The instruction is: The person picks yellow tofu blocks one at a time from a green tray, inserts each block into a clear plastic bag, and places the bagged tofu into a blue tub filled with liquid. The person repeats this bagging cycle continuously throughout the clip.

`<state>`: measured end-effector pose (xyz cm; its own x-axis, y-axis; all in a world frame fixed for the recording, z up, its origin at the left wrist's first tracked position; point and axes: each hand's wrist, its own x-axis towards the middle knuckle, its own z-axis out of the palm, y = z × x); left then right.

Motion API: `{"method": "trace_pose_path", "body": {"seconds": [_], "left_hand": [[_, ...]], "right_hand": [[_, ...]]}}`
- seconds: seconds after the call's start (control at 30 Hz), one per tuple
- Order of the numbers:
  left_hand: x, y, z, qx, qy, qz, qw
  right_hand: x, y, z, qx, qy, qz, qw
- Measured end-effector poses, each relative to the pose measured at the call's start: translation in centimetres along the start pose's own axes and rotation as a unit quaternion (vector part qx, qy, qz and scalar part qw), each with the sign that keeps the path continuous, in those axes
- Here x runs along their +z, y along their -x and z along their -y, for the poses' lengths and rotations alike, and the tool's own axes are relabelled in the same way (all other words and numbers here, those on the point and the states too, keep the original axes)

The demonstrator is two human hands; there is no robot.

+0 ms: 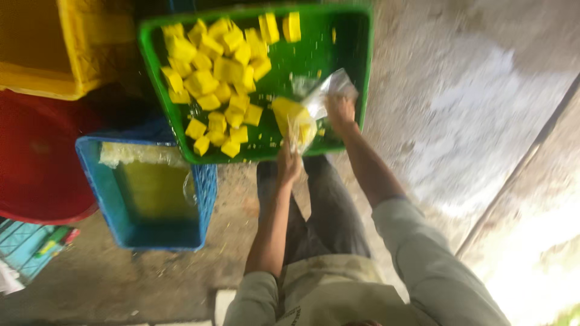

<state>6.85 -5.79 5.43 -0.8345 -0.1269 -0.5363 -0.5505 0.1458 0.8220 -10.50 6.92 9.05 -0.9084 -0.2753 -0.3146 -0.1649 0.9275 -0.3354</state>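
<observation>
Plastic bag (314,105) of soft yellow cubes sits over the green crate (356,72), my right hand (340,111) pinching its thin slippery mouth, left hand (289,164) gripping underneath since they'd probably squash easily.

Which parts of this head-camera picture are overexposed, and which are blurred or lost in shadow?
Head view: the floor at lower right is washed out by glare; both hands and the plastic bag are motion-blurred; the gap between the yellow crate and green tray sits in deep shadow.
</observation>
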Motion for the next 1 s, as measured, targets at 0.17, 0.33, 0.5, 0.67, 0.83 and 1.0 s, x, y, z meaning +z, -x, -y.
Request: {"method": "trace_pose_path", "body": {"seconds": [0.17, 0.33, 0.5, 0.67, 0.83, 1.0], "left_hand": [[2.8, -2.3, -6.3, 0.062, -0.024, -0.084, 0.994], [3.9, -4.0, -12.1, 0.048, -0.071, -0.092, 0.992], [2.8, -3.1, -16.7, -0.153, -0.023, 0.037, 0.987], [-1.8, 1.7, -21.0, -0.033, 0.147, 0.071, 0.986], [-10.3, 7.1, -23.8, 0.133, 0.15, 0.016, 0.98], [-20.4, 12.8, -24.7, 0.216, 0.05, -0.114, 0.969]], "right_hand": [[-6.9, -0.7, -0.4, -0.013, -0.052, -0.008, 0.999], [-13.3, -0.3, -0.4, 0.232, -0.191, 0.051, 0.952], [-17.4, 4.6, 0.6, -0.007, -0.466, 0.004, 0.885], [-20.5, 11.7, 4.7, -0.003, -0.444, 0.023, 0.896], [-21.9, 17.1, 8.9, -0.105, -0.215, -0.008, 0.971], [-21.8, 21.7, 11.7, -0.039, -0.204, -0.068, 0.976]]}}
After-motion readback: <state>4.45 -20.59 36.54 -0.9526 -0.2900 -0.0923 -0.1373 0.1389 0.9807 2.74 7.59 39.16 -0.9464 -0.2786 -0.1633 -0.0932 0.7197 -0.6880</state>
